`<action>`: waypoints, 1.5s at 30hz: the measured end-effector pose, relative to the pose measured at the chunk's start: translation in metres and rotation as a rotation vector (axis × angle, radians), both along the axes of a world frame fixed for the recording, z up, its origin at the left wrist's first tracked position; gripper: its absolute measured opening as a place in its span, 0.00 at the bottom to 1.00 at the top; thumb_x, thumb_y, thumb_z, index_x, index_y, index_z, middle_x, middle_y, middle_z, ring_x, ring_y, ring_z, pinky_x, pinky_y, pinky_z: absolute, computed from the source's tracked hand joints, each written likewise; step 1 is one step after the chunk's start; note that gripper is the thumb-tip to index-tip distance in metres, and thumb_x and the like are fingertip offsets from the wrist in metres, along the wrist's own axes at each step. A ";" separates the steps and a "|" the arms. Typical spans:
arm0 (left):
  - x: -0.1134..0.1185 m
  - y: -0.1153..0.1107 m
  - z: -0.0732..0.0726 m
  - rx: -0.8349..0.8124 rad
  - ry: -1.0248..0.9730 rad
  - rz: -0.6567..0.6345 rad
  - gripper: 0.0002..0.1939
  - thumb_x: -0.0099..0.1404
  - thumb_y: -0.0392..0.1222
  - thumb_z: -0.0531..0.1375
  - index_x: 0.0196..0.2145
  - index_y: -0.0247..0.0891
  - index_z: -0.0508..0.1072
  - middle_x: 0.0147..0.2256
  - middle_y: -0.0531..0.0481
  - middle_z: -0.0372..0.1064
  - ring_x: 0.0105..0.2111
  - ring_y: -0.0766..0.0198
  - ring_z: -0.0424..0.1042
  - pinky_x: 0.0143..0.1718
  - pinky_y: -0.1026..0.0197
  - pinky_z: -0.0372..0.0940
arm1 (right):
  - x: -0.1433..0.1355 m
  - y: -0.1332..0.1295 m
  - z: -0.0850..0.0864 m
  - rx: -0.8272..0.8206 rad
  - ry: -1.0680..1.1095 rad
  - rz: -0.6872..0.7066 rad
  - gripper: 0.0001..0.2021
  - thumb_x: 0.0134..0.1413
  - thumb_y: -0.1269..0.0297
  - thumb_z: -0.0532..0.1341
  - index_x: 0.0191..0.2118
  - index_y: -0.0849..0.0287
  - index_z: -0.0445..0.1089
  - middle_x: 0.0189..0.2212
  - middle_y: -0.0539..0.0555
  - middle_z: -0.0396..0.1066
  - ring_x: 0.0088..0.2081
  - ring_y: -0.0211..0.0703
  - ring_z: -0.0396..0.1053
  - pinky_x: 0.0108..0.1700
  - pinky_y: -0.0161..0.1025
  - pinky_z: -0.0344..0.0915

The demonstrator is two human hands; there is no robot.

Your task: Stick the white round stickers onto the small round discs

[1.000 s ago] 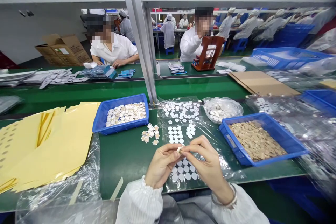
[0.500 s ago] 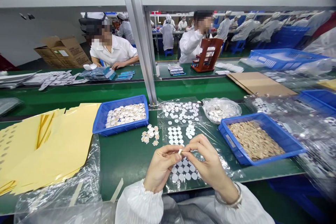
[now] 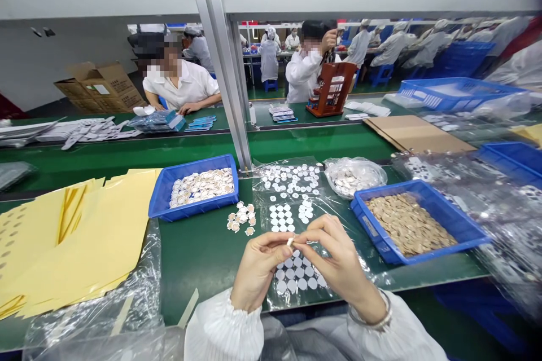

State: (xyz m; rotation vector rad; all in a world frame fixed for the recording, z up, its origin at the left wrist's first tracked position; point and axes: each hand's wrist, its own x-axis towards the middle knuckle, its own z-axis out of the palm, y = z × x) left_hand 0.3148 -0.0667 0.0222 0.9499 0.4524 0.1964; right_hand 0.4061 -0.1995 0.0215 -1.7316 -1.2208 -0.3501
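Above the front of the green bench, my left hand [image 3: 259,262] and my right hand [image 3: 332,256] meet fingertip to fingertip. Both pinch a small pale disc [image 3: 290,242] seen nearly edge-on; the fingers cover much of it. Beneath them lies a clear plastic sheet [image 3: 342,231] with white round pieces [image 3: 282,215] in rows and grey-white round pieces [image 3: 298,275] nearer me. Left of the sheet, a loose group of white-edged discs with tan centres [image 3: 242,216] rests on the bench.
A blue tray [image 3: 158,194] of similar discs stands at left, another blue tray [image 3: 359,217] of tan discs at right. A plastic bag [image 3: 355,177] of pieces sits behind. Yellow sheets [image 3: 114,225] cover the left side. A metal post [image 3: 231,79] rises ahead; co-workers sit across.
My hands keep their pinch on the disc with barely any movement. Across the bench, a co-worker's hand has risen above the red-brown stand. The view has shifted slightly.
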 end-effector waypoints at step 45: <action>0.007 0.003 0.008 0.010 0.228 0.005 0.22 0.34 0.50 0.75 0.29 0.39 0.81 0.31 0.48 0.79 0.37 0.57 0.76 0.39 0.63 0.72 | -0.001 0.007 0.001 0.085 0.026 -0.099 0.07 0.60 0.62 0.60 0.33 0.57 0.72 0.26 0.50 0.67 0.31 0.39 0.65 0.35 0.40 0.63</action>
